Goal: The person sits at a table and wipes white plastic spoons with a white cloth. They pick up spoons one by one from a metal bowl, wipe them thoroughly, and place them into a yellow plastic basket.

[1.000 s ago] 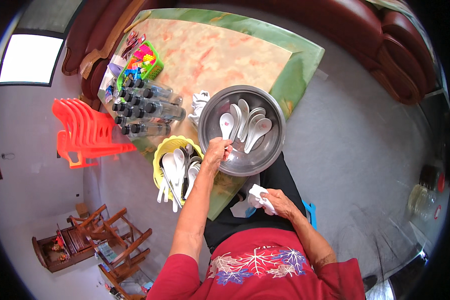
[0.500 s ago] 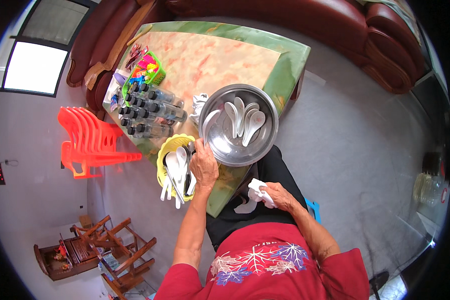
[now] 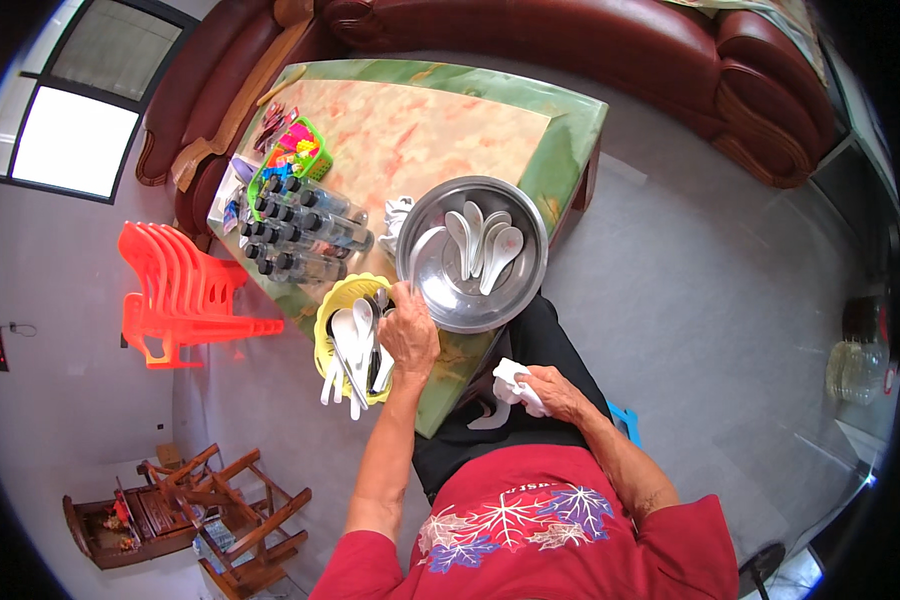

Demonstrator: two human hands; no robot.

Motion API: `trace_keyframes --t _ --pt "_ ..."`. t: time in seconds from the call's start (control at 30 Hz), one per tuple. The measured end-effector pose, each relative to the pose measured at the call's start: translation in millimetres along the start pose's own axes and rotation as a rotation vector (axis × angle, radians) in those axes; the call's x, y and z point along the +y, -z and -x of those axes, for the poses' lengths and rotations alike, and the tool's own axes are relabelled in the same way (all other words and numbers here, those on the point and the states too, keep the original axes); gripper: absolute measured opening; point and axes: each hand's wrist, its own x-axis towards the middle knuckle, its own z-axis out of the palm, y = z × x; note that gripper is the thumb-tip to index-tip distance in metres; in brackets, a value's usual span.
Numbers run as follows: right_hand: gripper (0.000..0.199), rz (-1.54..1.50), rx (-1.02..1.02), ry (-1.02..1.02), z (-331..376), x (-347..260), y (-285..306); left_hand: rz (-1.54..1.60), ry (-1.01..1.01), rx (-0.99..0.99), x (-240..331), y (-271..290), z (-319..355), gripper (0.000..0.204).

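Observation:
My left hand is closed around the handle of a white soup spoon, whose bowl end lies over the left inside of a steel basin. Several other white soup spoons rest in the basin, side by side. Beside my left wrist stands a yellow basket filled with white spoons and other utensils, handles sticking out toward me. Over my lap, my right hand grips a crumpled white cloth.
A marbled table carries several clear bottles with black caps, a green basket of colourful small items and a crumpled white cloth. Stacked orange chairs stand left, wooden furniture lower left. A dark red sofa lines the back.
The whole view has shifted slightly. Both hands keep their hold, with the spoon and the cloth almost where they were.

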Motion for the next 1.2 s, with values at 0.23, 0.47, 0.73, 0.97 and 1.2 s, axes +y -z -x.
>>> trace_keyframes --t 0.23,0.47,0.73,0.97,1.2 --pt "0.027 0.055 0.086 0.149 17 -25 -11 1.145 0.572 -0.479 -21 -12 16 0.024" --pt "0.044 0.097 0.299 0.7 -25 -96 -42 1.399 0.641 -0.41 15 5 46 0.021" --pt "0.019 0.04 0.271 0.722 -77 -113 -70 1.091 0.346 -0.37 32 9 65 0.028" --pt "0.022 -0.037 0.231 0.649 -69 -125 -69 1.327 0.393 -0.472 30 21 66 0.023" --pt "0.025 -0.081 0.098 0.418 -52 -96 -87 0.826 0.299 -0.436 13 16 70 0.02"
